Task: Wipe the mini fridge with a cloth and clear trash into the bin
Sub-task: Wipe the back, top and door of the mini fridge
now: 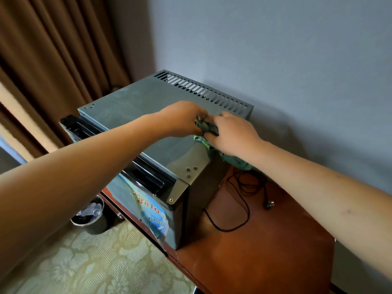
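From the head camera, both hands meet over the mini fridge (135,102), a boxy grey metal cabinet on a red-brown wooden table (265,240). The left hand (182,118) and right hand (231,134) each curl round a crumpled green cloth (206,126). Lower left, a round bin (93,217) holds trash.

Mini fridge (135,107) sits on desk (265,240), back to wall (275,49). Both hands meet over fridge top w/ cloth (204,126) btwn them: left hand (182,118) at 9 o'clock of cloth, right hand (230,134) at 3. Power cord (244,200) lies on desk at 3 o'clock of fridge. Bin (91,217) on floor (84,262), 7 o'clock of fridge. Curtain (53,60) at 10.
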